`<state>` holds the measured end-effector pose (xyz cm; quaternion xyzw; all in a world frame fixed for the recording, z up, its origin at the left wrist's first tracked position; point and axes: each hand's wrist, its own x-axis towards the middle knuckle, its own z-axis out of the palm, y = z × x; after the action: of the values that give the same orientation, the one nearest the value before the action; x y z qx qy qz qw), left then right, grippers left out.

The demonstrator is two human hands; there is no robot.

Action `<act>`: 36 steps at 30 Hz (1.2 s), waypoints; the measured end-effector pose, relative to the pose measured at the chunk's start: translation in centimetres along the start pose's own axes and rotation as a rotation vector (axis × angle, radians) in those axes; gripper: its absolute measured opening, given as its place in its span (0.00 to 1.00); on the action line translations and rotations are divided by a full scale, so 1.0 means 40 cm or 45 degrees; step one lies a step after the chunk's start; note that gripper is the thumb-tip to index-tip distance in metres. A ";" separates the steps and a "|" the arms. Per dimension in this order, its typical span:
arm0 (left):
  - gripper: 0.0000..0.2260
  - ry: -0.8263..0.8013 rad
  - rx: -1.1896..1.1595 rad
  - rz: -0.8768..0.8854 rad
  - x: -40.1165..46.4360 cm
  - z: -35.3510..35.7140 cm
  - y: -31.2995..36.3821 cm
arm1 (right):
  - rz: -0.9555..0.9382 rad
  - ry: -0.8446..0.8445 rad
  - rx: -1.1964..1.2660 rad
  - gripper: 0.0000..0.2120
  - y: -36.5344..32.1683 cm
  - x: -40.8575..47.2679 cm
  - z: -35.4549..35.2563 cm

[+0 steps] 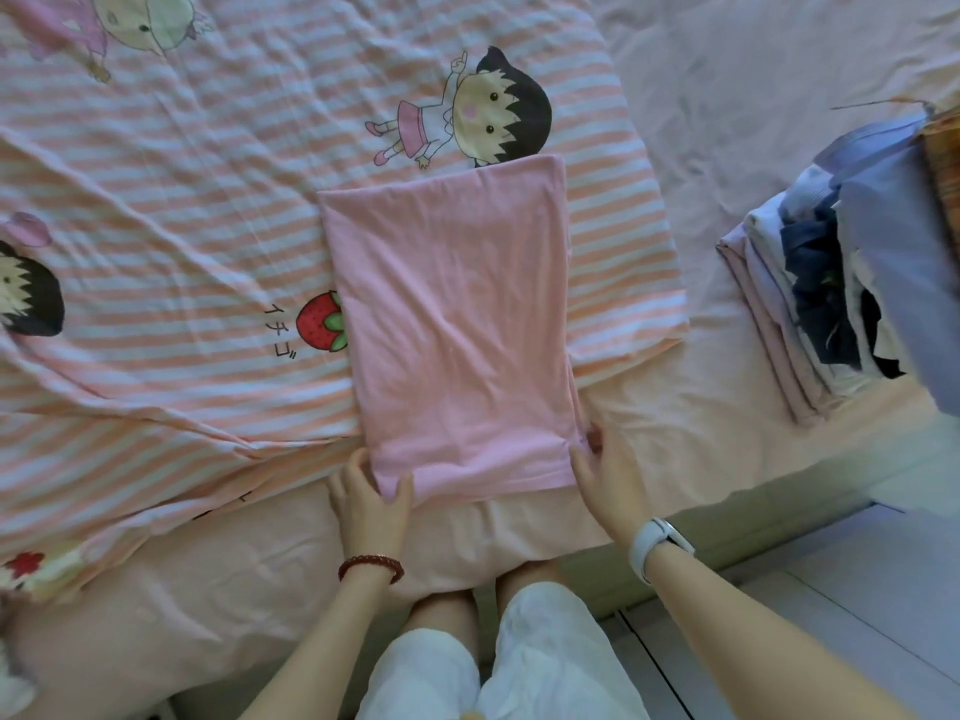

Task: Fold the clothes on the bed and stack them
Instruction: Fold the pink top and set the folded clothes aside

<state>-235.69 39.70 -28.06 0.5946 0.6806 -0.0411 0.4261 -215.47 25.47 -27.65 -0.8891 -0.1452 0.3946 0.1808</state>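
Observation:
A pink garment (pixel 457 324) lies folded into a long rectangle in the middle of the bed, its near end by the bed's edge. My left hand (pixel 370 498) pinches the near left corner, thumb on top and fingers under the cloth. My right hand (pixel 605 472) grips the near right corner, its fingertips tucked into the folded layers at the side. A stack of folded clothes (pixel 831 298), in lilac, white, navy and pale blue, sits on the bed at the right.
A pink-and-white striped quilt (pixel 171 241) with cartoon prints covers the left and middle of the bed, under the pink garment. The plain pink sheet (pixel 727 122) shows at the right. Grey floor tiles (pixel 852 579) lie beyond the bed edge, lower right.

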 end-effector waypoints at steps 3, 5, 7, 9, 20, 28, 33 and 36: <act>0.25 -0.010 -0.270 -0.208 0.030 0.006 -0.004 | -0.011 0.022 0.119 0.14 -0.037 0.019 0.027; 0.11 -0.108 -0.381 -0.189 0.047 0.008 -0.006 | 0.079 0.010 0.132 0.08 -0.055 0.032 0.044; 0.06 -0.148 -0.432 -0.177 0.055 0.005 -0.003 | 0.145 -0.011 0.205 0.04 -0.060 0.035 0.055; 0.06 -0.157 -0.483 -0.172 0.052 0.003 -0.001 | 0.150 0.003 0.265 0.05 -0.053 0.027 0.053; 0.08 -0.212 -0.483 -0.391 -0.036 -0.041 -0.047 | 0.195 -0.109 0.193 0.08 0.006 -0.030 -0.025; 0.04 -0.081 -1.018 -0.540 0.004 -0.149 0.121 | 0.378 -0.012 0.781 0.07 -0.156 -0.001 -0.121; 0.05 -0.087 -1.315 -0.462 0.077 -0.240 0.304 | 0.242 0.014 1.055 0.06 -0.350 0.085 -0.228; 0.03 -0.075 -1.422 -0.474 0.159 -0.274 0.398 | 0.188 0.013 1.223 0.09 -0.459 0.157 -0.267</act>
<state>-227.62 55.41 -17.94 0.1494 0.6800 0.2329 0.6791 -205.49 42.16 -17.07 -0.7149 0.1176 0.4246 0.5430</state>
